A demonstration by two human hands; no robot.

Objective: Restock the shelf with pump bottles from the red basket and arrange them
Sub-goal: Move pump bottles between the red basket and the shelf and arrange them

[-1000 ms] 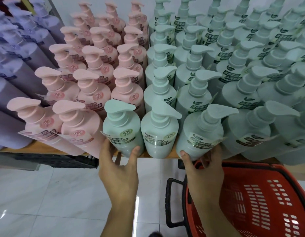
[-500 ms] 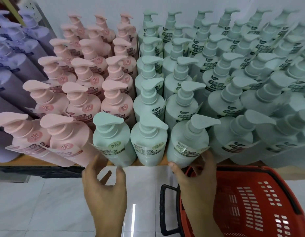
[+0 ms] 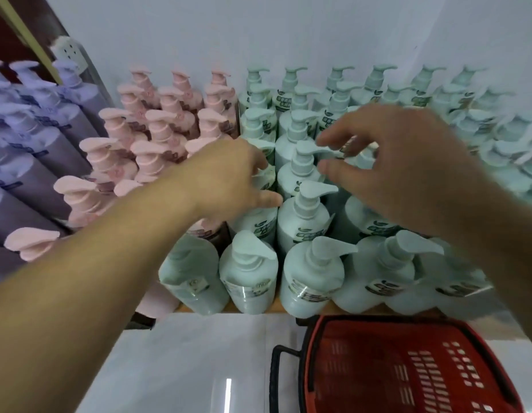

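Mint-green pump bottles (image 3: 315, 272) stand in several rows on the wooden shelf (image 3: 275, 307), with pink pump bottles (image 3: 157, 135) to their left. My left hand (image 3: 232, 180) reaches over the pink rows. Its fingers and thumb curl around the top of a green bottle (image 3: 267, 174) in the leftmost green column, and whether it grips the bottle is unclear. My right hand (image 3: 398, 171) hovers over the middle green rows with fingers spread, just right of a green pump head (image 3: 306, 150). The red basket (image 3: 378, 323) sits on the floor below the shelf edge; no bottles show in it.
Purple pump bottles (image 3: 35, 126) fill the shelf's left end. A white wall (image 3: 288, 31) backs the rows, with a socket (image 3: 69, 53) at upper left. The basket's black handle (image 3: 276, 383) juts left over white floor tiles (image 3: 184, 368).
Both hands have left the front-row green bottles at the shelf edge and reached up and forward over the rows. The view has tilted up to show the wall.
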